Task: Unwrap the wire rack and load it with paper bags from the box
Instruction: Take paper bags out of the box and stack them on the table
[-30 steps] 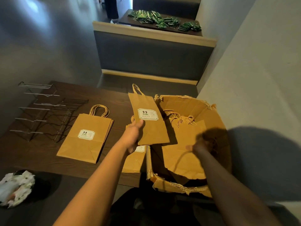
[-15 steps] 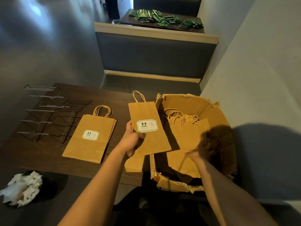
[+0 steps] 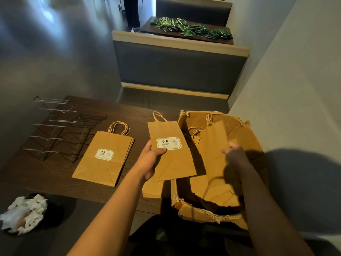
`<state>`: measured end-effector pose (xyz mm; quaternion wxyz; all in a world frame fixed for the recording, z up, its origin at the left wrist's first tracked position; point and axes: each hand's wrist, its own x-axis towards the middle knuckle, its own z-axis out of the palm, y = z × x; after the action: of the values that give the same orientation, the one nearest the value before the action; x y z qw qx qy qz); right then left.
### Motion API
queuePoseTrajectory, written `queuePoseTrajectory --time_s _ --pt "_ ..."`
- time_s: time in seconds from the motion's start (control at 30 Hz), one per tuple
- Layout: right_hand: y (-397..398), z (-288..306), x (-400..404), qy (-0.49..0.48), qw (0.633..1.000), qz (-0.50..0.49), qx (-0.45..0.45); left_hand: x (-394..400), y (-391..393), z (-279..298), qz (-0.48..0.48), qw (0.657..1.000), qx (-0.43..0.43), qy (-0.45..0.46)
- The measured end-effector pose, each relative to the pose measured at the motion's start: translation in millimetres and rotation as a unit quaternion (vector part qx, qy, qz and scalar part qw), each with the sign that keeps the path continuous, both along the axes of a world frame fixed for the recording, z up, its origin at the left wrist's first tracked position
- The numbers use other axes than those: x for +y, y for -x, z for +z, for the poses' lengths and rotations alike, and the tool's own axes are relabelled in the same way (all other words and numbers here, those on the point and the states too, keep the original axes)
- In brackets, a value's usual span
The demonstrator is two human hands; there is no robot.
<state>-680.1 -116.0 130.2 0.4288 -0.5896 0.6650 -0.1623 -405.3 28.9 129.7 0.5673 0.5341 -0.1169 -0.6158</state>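
My left hand (image 3: 150, 160) grips a flat brown paper bag (image 3: 172, 159) with a white label, held above the table beside the box. My right hand (image 3: 235, 157) pinches the edge of another brown bag (image 3: 212, 154) that stands tilted inside the torn cardboard box (image 3: 239, 130). A stack of labelled bags (image 3: 103, 159) lies flat on the dark wooden table (image 3: 46, 172). More bags (image 3: 154, 189) lie under the held one at the table's near edge. The bare wire rack (image 3: 59, 130) lies on the table at the far left.
A black bin (image 3: 25, 213) holding crumpled white wrapping sits on the floor at lower left. A grey bench seat (image 3: 177, 65) stands beyond the table. Behind it another table carries several green packets (image 3: 191, 27). A white wall (image 3: 295, 89) runs along the right.
My left hand has shifted its grip up the held bag, thumb now at the label. My right hand has lifted a bag higher inside the box.
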Motion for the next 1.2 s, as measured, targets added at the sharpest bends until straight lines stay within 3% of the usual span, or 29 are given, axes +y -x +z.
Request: queuePoseTrajectory --time_s 0.2,0.33,0.47,0.53,0.63,0.73,0.83,0.9,0.97,1.2 --pt "-56 74 20 0.141 0.968 0.124 0.165 2 7 6 -0.028 0.999 0.015 0.036" --pt "-109 82 67 0.204 0.940 0.233 0.144 -3 19 11 -0.024 0.998 -0.004 0.057" --pt "-152 56 99 0.177 0.922 0.297 0.174 -1 22 16 -0.018 0.999 0.010 0.034" --pt "-159 49 101 0.151 0.928 0.309 0.145 3 18 14 -0.009 0.999 0.020 -0.025" --pt "-156 41 93 0.104 0.936 0.334 0.029 8 3 1 -0.003 1.000 -0.010 0.013" --pt "-143 34 83 0.091 0.965 0.214 -0.121 10 -5 -7 0.002 0.999 -0.002 0.048" --pt "-122 26 65 0.157 0.981 0.073 -0.087 10 -8 -6 0.021 0.999 -0.004 0.046" --pt "-114 21 56 0.036 0.987 0.079 -0.134 9 -10 -6 0.019 0.998 -0.007 0.058" --pt "-114 17 55 -0.064 0.968 0.114 -0.214 8 -9 -6 -0.002 0.998 -0.016 0.065" --pt "-125 3 51 -0.001 0.969 0.097 -0.228 2 -2 -11 -0.020 0.998 -0.018 0.059"
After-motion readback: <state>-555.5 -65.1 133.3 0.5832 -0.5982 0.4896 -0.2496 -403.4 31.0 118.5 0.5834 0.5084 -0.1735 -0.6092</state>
